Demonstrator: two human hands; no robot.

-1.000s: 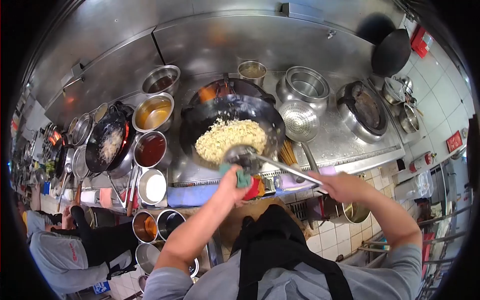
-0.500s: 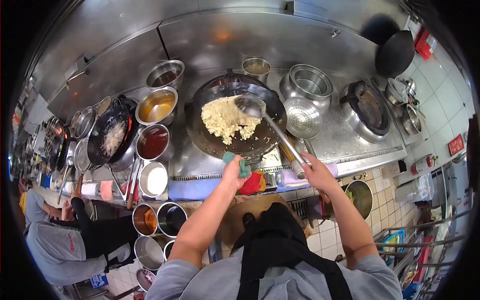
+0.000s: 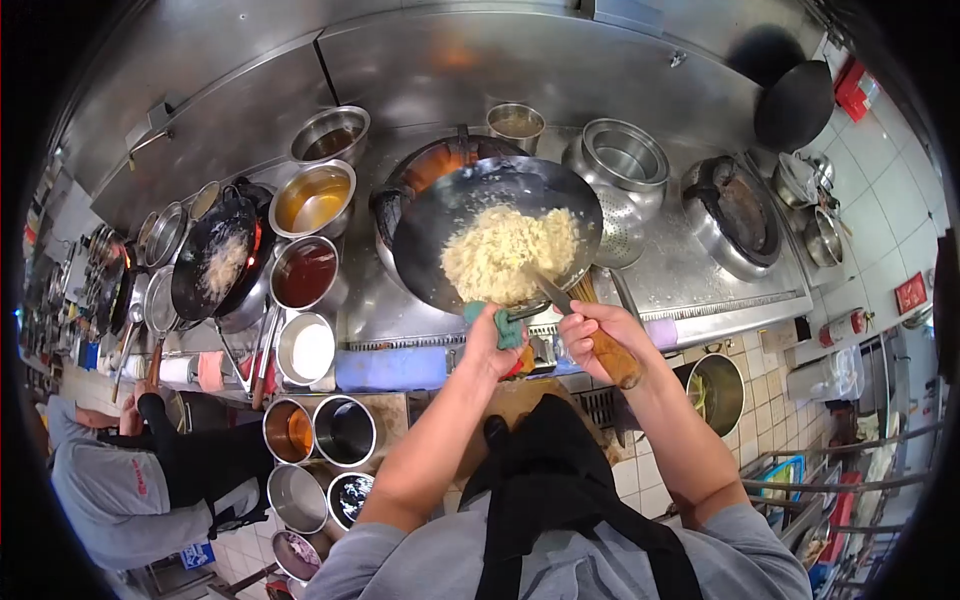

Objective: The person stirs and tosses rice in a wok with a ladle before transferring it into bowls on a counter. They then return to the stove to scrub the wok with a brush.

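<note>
My left hand (image 3: 492,340) is closed around a green cloth (image 3: 506,325) at the near rim of a black wok (image 3: 425,235). The wok is raised and shifted off the burner ring (image 3: 390,205), whose far edge glows orange. Pale yellow fried food (image 3: 500,250) lies in a heap in the wok. My right hand (image 3: 600,340) grips the ladle (image 3: 612,358) by its wooden handle end. Its metal shaft runs into the food, which hides the bowl of the ladle.
A strainer (image 3: 622,228) and stacked pots (image 3: 620,155) stand right of the wok. Bowls of yellow liquid (image 3: 312,200) and red sauce (image 3: 303,275) stand left. A co-worker (image 3: 115,485) is beside a second wok (image 3: 205,265) at the far left.
The wok has come off its ring, toward me and to the right, and the food has shifted right. The ladle is lower and more upright, its bowl now hidden in the food.
</note>
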